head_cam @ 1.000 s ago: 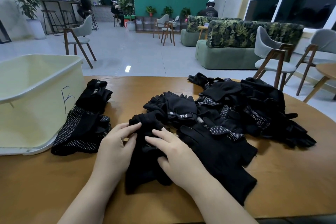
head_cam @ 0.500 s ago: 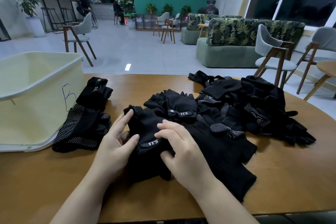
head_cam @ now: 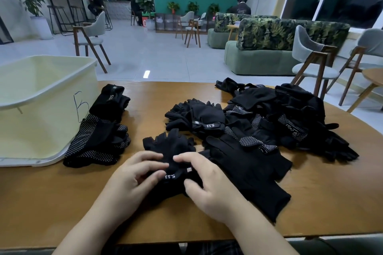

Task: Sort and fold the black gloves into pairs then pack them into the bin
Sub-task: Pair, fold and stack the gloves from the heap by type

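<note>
Surface: a brown wooden table (head_cam: 310,203) in a lounge with green sofas and grey chairs.
Bin: a pale yellow plastic bin (head_cam: 41,122) stands at the table's left, marked with a handwritten letter.
Sorted gloves: a folded stack of black dotted-palm gloves (head_cam: 97,143) lies touching the bin's right side.
Unsorted gloves: a loose heap of black fabric gloves (head_cam: 269,118) spreads across the table's right half.
Held glove: a black fingerless glove with a white logo strap (head_cam: 172,147) lies at the near centre.
Left hand (head_cam: 132,180): fingers curled, pinching the glove's strap end.
Right hand (head_cam: 207,188): fingers and thumb curled, gripping the same glove.
</note>
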Demonstrator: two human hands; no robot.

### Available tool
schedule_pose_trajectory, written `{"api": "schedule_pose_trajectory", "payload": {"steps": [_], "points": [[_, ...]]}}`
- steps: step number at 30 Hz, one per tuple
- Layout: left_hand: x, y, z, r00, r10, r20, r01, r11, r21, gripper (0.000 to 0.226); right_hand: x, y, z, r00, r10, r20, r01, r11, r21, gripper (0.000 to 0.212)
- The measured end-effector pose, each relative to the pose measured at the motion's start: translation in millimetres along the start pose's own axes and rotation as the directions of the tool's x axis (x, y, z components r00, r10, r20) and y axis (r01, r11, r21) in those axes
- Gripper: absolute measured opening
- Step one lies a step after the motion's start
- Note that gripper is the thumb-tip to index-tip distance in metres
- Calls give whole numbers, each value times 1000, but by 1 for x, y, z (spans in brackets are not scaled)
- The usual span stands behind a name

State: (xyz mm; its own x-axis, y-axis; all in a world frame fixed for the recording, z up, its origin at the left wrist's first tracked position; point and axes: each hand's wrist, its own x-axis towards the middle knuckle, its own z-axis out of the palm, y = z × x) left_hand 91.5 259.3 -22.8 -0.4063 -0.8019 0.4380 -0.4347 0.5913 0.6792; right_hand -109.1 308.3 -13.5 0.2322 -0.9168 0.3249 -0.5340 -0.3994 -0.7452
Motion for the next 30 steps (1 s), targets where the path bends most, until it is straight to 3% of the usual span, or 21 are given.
{"api": "schedule_pose_trajectory", "payload": {"steps": [3,7,11,14,16,20,25,30], "points": [[-5,-2,1,995,-16,102,17,1000,-4,38,10,0,-4,997,64,-51,-57,989,133,42],[-5,-6,2,983,0,181,-8,999,46,46,23,4,-6,995,98,-15,-93,975,201,39],[-5,-6,4,983,56,177,-72,994,86,26,26,7,4,993,-87,-78,88,996,17,27],[-6,-5,4,983,60,171,-76,993,85,25,25,7,13,922,-330,-206,288,935,-209,18],[-6,-4,4,985,60,162,-75,993,89,23,22,7,17,882,-397,-253,310,894,-323,15],[-8,-1,3,985,36,170,-55,993,107,30,17,10,16,908,-240,-344,99,919,-381,21],[-9,-1,3,984,62,167,-81,991,109,42,14,5,11,951,-29,-309,-48,970,-237,34],[-11,0,2,985,125,120,-133,989,61,24,17,11,0,859,11,-512,-124,974,-187,24]]}}
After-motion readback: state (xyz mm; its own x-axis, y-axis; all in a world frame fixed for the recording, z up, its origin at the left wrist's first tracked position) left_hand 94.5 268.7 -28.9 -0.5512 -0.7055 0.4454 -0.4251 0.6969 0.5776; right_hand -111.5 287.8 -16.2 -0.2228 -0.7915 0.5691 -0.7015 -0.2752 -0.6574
